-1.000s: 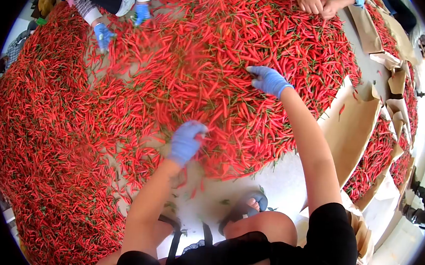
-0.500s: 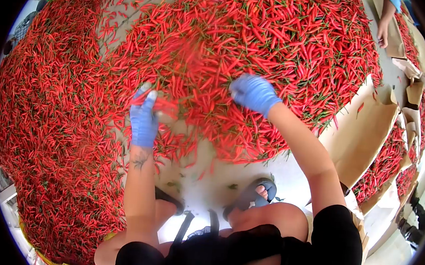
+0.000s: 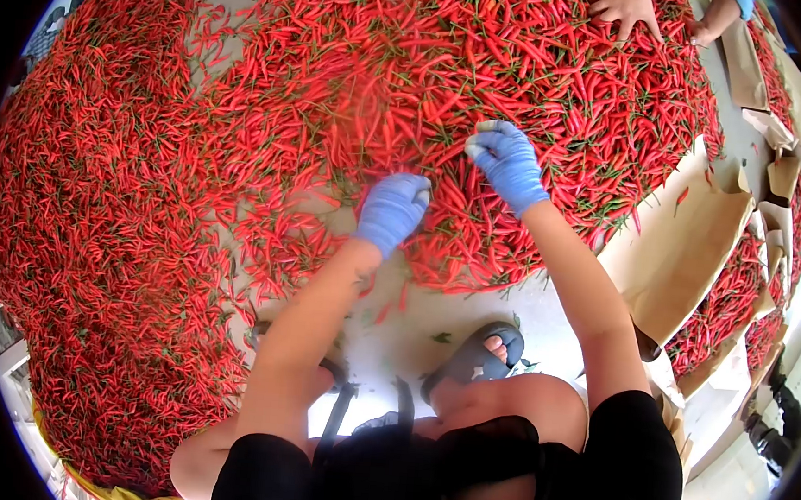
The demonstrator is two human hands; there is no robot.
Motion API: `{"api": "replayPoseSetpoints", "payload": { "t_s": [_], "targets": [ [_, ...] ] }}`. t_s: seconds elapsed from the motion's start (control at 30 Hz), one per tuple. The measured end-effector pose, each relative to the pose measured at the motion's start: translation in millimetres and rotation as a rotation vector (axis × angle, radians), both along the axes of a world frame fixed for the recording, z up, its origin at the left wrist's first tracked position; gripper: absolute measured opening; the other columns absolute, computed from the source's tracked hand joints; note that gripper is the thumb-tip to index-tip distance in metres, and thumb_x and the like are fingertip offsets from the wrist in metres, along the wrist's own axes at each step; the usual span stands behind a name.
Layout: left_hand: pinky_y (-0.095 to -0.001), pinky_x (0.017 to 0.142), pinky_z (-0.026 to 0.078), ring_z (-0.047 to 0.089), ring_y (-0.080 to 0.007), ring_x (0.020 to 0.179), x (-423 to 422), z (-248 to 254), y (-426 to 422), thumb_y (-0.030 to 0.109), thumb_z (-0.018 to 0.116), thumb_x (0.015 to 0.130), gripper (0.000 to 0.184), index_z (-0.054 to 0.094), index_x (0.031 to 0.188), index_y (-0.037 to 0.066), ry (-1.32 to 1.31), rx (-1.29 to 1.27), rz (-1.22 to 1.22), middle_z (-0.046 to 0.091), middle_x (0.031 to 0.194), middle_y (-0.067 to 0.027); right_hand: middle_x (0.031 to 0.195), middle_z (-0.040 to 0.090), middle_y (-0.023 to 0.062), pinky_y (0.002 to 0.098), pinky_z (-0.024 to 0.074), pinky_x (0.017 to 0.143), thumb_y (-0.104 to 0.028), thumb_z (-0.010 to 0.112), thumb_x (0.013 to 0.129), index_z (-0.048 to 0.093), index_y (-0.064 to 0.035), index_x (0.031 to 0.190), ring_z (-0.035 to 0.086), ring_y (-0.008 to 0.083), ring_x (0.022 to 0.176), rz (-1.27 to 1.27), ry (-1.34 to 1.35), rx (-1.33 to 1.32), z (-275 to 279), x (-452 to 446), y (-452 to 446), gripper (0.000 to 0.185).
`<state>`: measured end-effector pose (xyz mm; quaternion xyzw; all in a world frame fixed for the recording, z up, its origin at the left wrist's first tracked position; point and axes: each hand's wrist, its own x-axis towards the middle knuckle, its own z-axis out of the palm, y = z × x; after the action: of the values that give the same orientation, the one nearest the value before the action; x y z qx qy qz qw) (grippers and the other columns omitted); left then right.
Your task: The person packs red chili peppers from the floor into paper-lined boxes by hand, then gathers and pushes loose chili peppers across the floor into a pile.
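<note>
Slender red chilli peppers with green stems (image 3: 559, 103) cover centre and left of frame. Blue-gloved left hand (image 3: 393, 210) and blue-gloved right hand (image 3: 508, 167) curled, mid-frame; whether pinching peppers, unclear. Curved brown cardboard sheet (image 3: 672, 246) borders heap, right; co-worker's bare hand (image 3: 627, 6) upper right.

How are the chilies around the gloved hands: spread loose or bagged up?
Spread loose: the chilies lie in a broad, uncovered heap across the floor, which shows through in patches.
</note>
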<state>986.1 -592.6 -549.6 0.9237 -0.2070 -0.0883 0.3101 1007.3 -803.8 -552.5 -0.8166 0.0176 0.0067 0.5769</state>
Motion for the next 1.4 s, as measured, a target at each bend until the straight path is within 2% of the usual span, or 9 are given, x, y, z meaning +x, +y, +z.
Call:
{"api": "replayPoseSetpoints", "payload": {
  "t_s": [0.27, 0.63, 0.73, 0.8, 0.87, 1.0, 1.13, 1.2, 1.4],
  "targets": [
    [-0.0369, 0.079, 0.046, 0.056, -0.0259, 0.086, 21, 3, -22, 0.021, 0.062, 0.072, 0.024, 0.065, 0.095, 0.015, 0.088, 0.474, -0.028, 0.06, 0.091, -0.0067, 0.09, 0.059, 0.0007, 0.0224, 0.0432, 0.077, -0.004, 0.062, 0.077, 0.059, -0.0009, 0.1, 0.054, 0.0089, 0.081, -0.242, 0.152, 0.768, 63, -35, -17, 0.023],
    [-0.0388, 0.08, 0.041, 0.052, -0.0263, 0.096, 33, -12, -35, 0.016, 0.055, 0.074, 0.019, 0.063, 0.09, 0.008, -0.096, 0.703, -0.328, 0.056, 0.099, -0.0114, 0.076, 0.055, -0.0045, 0.0192, 0.0388, 0.059, -0.014, 0.06, 0.082, 0.06, -0.0063, 0.092, 0.045, 0.0037, 0.063, -0.341, 0.035, 0.868, 76, -33, -25, 0.013],
    [-0.0379, 0.079, 0.042, 0.054, -0.0264, 0.09, 48, 3, -14, 0.015, 0.056, 0.074, 0.016, 0.061, 0.087, 0.006, -0.151, 0.535, -0.29, 0.057, 0.091, -0.013, 0.088, 0.058, 0.0023, 0.0263, 0.0445, 0.076, -0.013, 0.056, 0.083, 0.057, -0.0033, 0.101, 0.055, 0.0114, 0.079, -0.188, 0.127, 0.6, 75, -87, 10, 0.021],
    [-0.0333, 0.075, 0.044, 0.053, -0.024, 0.08, 52, 18, 12, 0.011, 0.062, 0.074, 0.014, 0.059, 0.086, 0.004, -0.153, -0.079, -0.024, 0.054, 0.082, -0.0116, 0.098, 0.059, 0.0066, 0.0358, 0.0384, 0.093, -0.016, 0.058, 0.08, 0.053, -0.0079, 0.114, 0.057, 0.021, 0.095, 0.504, -0.226, 0.194, 21, -142, 27, 0.036],
    [-0.0265, 0.071, 0.043, 0.052, -0.0153, 0.074, 53, 61, 27, 0.009, 0.06, 0.079, 0.01, 0.058, 0.086, 0.002, 0.242, -0.261, 0.052, 0.052, 0.079, -0.0057, 0.107, 0.058, 0.0092, 0.0411, 0.0305, 0.1, -0.019, 0.059, 0.075, 0.051, -0.0151, 0.12, 0.054, 0.0261, 0.103, 1.12, 0.038, -0.319, 63, -143, 28, 0.046],
    [-0.0295, 0.081, 0.044, 0.057, -0.0204, 0.087, 36, 92, 73, 0.012, 0.063, 0.069, 0.039, 0.057, 0.107, 0.008, 0.688, 0.106, -0.787, 0.059, 0.095, -0.0089, 0.089, 0.063, 0.013, 0.0339, 0.0491, 0.074, -0.024, 0.06, 0.076, 0.064, -0.0101, 0.097, 0.061, 0.0266, 0.082, 0.136, 0.222, -0.112, 51, -92, -10, 0.025],
    [-0.0346, 0.087, 0.042, 0.056, -0.0272, 0.097, -7, 106, 44, 0.008, 0.056, 0.066, 0.048, 0.056, 0.114, 0.014, 0.853, 0.664, -0.95, 0.058, 0.108, -0.0119, 0.083, 0.062, 0.0138, 0.0392, 0.048, 0.072, -0.022, 0.056, 0.078, 0.063, -0.0071, 0.09, 0.06, 0.0292, 0.078, 0.172, 0.325, -0.589, 26, -32, -49, 0.021],
    [-0.0375, 0.085, 0.044, 0.058, -0.0294, 0.092, -16, 77, 46, 0.01, 0.056, 0.069, 0.039, 0.059, 0.108, 0.012, 0.873, 0.809, -0.635, 0.061, 0.102, -0.0116, 0.083, 0.062, 0.0141, 0.0403, 0.0482, 0.071, -0.026, 0.054, 0.079, 0.063, -0.0074, 0.089, 0.06, 0.0298, 0.079, 0.267, 0.358, -0.732, 20, -20, -46, 0.023],
    [-0.0323, 0.075, 0.048, 0.061, -0.0244, 0.079, -20, -4, 80, 0.018, 0.059, 0.078, 0.022, 0.06, 0.096, 0.004, 0.399, -0.101, 0.326, 0.064, 0.087, -0.0129, 0.084, 0.061, 0.0142, 0.0415, 0.0485, 0.071, -0.031, 0.052, 0.08, 0.064, -0.0084, 0.087, 0.06, 0.0321, 0.079, 0.303, 0.347, -0.958, 7, -14, -30, 0.027]
  ]
}}
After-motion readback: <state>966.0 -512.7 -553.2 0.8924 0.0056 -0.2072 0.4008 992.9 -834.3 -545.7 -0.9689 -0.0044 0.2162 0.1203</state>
